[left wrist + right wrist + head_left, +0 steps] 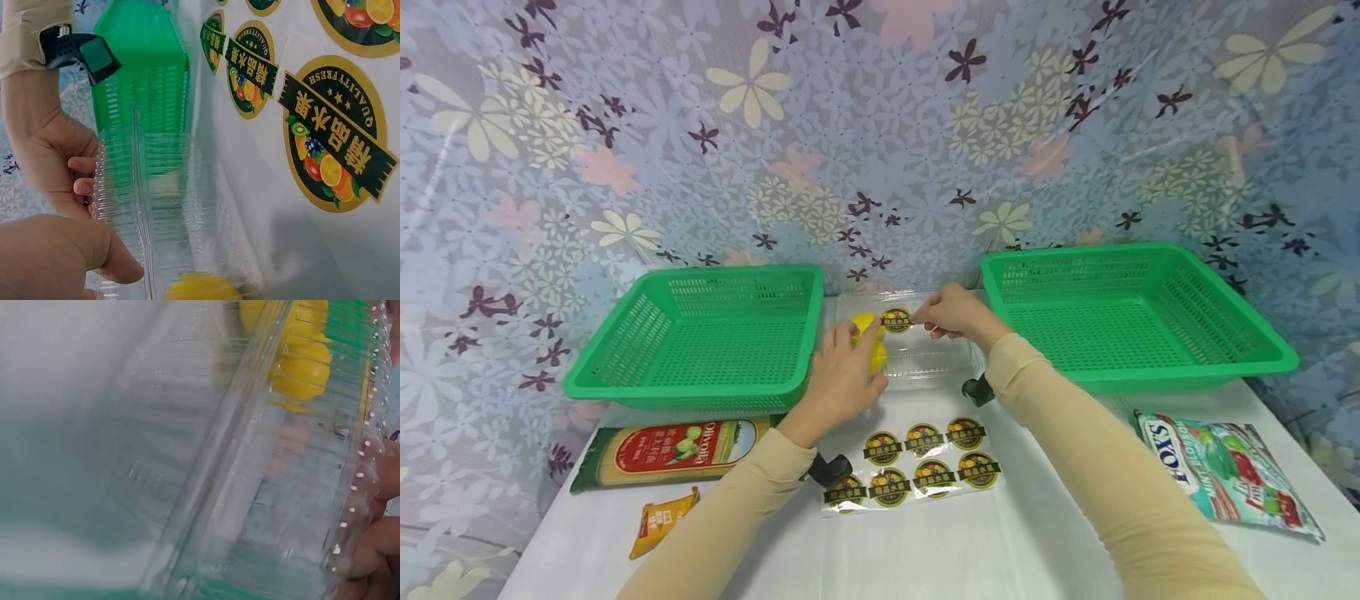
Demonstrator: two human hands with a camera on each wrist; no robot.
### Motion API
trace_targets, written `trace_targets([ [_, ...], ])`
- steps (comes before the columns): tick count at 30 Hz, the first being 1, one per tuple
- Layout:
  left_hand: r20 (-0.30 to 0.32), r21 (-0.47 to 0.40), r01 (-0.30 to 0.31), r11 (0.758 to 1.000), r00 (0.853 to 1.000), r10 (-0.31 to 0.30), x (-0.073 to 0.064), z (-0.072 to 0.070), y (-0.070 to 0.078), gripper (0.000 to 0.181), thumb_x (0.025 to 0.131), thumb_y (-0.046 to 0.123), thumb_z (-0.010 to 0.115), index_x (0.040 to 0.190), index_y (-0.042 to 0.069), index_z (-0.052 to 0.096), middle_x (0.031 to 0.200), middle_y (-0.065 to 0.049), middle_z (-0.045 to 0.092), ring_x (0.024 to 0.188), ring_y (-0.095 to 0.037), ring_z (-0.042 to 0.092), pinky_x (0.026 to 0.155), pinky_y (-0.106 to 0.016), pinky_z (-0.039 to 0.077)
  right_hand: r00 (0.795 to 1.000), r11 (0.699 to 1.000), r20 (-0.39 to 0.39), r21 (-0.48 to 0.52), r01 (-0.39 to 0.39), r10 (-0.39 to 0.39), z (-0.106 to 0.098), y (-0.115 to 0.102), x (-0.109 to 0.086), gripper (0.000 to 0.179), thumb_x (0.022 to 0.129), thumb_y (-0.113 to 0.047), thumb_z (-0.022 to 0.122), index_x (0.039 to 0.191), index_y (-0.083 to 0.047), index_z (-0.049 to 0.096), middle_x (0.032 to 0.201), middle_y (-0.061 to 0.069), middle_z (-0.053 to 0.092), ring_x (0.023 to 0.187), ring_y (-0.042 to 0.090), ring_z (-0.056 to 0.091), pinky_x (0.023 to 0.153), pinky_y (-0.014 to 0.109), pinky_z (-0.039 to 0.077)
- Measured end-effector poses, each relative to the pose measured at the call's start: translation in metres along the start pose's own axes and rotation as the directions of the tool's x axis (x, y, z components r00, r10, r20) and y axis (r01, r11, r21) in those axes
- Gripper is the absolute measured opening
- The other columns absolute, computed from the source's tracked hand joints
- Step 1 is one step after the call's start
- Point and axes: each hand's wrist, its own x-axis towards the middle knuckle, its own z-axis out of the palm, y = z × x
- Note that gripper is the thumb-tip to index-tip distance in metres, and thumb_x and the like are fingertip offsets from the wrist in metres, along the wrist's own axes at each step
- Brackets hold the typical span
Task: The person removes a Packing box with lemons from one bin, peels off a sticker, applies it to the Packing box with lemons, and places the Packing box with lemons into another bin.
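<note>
A clear plastic clamshell box (925, 358) stands between the two baskets, with yellow fruits (877, 358) inside its left part. On its top is a round black-and-gold fruit label (897, 320). My left hand (842, 375) rests over the left side of the box, a fingertip at the label's left end. At the label's right end, my right hand (958, 315) pinches the edge between thumb and forefinger, its other fingers curled. The right wrist view shows the ribbed box wall (300, 487) close up, with right-hand fingers (375, 544) beyond it.
A sheet of similar labels (917, 467) lies in front of the box. Green baskets stand left (722, 354) and right (1112, 333). A spaghetti pack (677, 450) and a small orange packet (662, 521) lie left; a Foxy's-style candy bag (1228, 471) lies right.
</note>
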Motion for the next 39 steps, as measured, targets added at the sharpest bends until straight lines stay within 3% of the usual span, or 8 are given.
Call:
trace_targets([
  [6, 0.027, 0.008, 0.026, 1.000, 0.999, -0.026, 0.004, 0.002, 0.003, 0.084, 0.097, 0.032, 0.073, 0.170, 0.019, 0.033, 0.151, -0.022, 0.043, 0.137, -0.039, 0.040, 0.096, -0.051, 0.050, 0.999, 0.998, -0.032, -0.058, 0.006, -0.008, 0.001, 0.001, 0.003, 0.024, 0.103, -0.023, 0.073, 0.107, 0.000, 0.075, 0.069, -0.003, 0.061, 0.054, 0.005, 0.055, 0.049, 0.018, 0.035],
  [16, 0.045, 0.019, 0.039, 0.999, 0.998, -0.040, 0.005, 0.000, 0.007, 0.074, 0.101, 0.030, 0.070, 0.167, 0.016, 0.040, 0.149, -0.021, 0.042, 0.133, -0.039, 0.038, 0.092, -0.052, 0.046, 0.999, 1.000, -0.041, -0.022, 0.018, -0.019, 0.004, 0.006, 0.005, 0.036, 0.101, -0.024, 0.075, 0.121, 0.007, 0.076, 0.071, -0.002, 0.063, 0.054, 0.004, 0.054, 0.050, 0.017, 0.037],
  [21, 0.057, 0.018, 0.048, 0.999, 0.997, -0.049, 0.005, 0.000, 0.007, 0.073, 0.101, 0.031, 0.070, 0.166, 0.018, 0.041, 0.150, -0.021, 0.041, 0.135, -0.039, 0.037, 0.095, -0.053, 0.045, 0.997, 0.999, -0.066, -0.040, 0.032, -0.034, 0.006, 0.006, 0.004, 0.033, 0.102, -0.025, 0.075, 0.119, 0.004, 0.076, 0.072, -0.003, 0.063, 0.056, 0.005, 0.056, 0.051, 0.019, 0.038],
  [25, 0.056, 0.018, 0.048, 0.999, 0.997, -0.049, 0.005, 0.001, 0.007, 0.072, 0.101, 0.031, 0.070, 0.166, 0.017, 0.042, 0.150, -0.021, 0.042, 0.135, -0.039, 0.037, 0.095, -0.052, 0.045, 0.993, 0.994, -0.111, -0.101, 0.030, -0.042, 0.009, 0.008, 0.003, 0.024, 0.102, -0.027, 0.076, 0.110, -0.004, 0.077, 0.085, 0.007, 0.073, 0.068, 0.016, 0.068, 0.055, 0.023, 0.045],
  [29, 0.057, 0.020, 0.051, 0.998, 0.997, -0.052, 0.006, 0.001, 0.007, 0.072, 0.101, 0.030, 0.071, 0.166, 0.017, 0.042, 0.149, -0.020, 0.042, 0.134, -0.039, 0.037, 0.094, -0.052, 0.045, 0.988, 0.989, -0.145, -0.144, 0.027, -0.048, 0.014, 0.009, 0.002, 0.016, 0.102, -0.026, 0.075, 0.106, -0.011, 0.074, 0.082, 0.006, 0.072, 0.081, 0.028, 0.073, 0.060, 0.028, 0.050],
  [32, 0.056, 0.025, 0.053, 0.998, 0.997, -0.054, 0.005, 0.002, 0.008, 0.072, 0.101, 0.031, 0.071, 0.166, 0.017, 0.043, 0.148, -0.020, 0.042, 0.133, -0.039, 0.037, 0.094, -0.052, 0.045, 0.983, 0.988, -0.167, -0.150, 0.045, -0.071, 0.018, 0.010, 0.001, 0.014, 0.102, -0.025, 0.076, 0.107, -0.012, 0.072, 0.075, 0.003, 0.067, 0.083, 0.033, 0.073, 0.061, 0.029, 0.050],
  [35, 0.056, 0.026, 0.050, 0.998, 0.997, -0.051, 0.005, 0.002, 0.008, 0.071, 0.101, 0.031, 0.071, 0.165, 0.017, 0.043, 0.148, -0.020, 0.042, 0.133, -0.039, 0.037, 0.093, -0.052, 0.045, 0.976, 0.983, -0.190, -0.171, 0.072, -0.104, 0.020, 0.012, 0.000, 0.016, 0.102, -0.026, 0.076, 0.111, -0.015, 0.070, 0.082, 0.009, 0.072, 0.084, 0.037, 0.075, 0.060, 0.030, 0.050],
  [39, 0.060, 0.032, 0.048, 0.998, 0.997, -0.050, 0.005, 0.001, 0.008, 0.071, 0.101, 0.031, 0.071, 0.165, 0.017, 0.044, 0.147, -0.019, 0.042, 0.132, -0.038, 0.037, 0.091, -0.050, 0.044, 0.962, 0.962, -0.205, -0.241, 0.132, -0.183, 0.024, 0.014, -0.001, 0.023, 0.103, -0.025, 0.076, 0.124, -0.017, 0.073, 0.094, 0.016, 0.075, 0.077, 0.031, 0.075, 0.060, 0.030, 0.053],
])
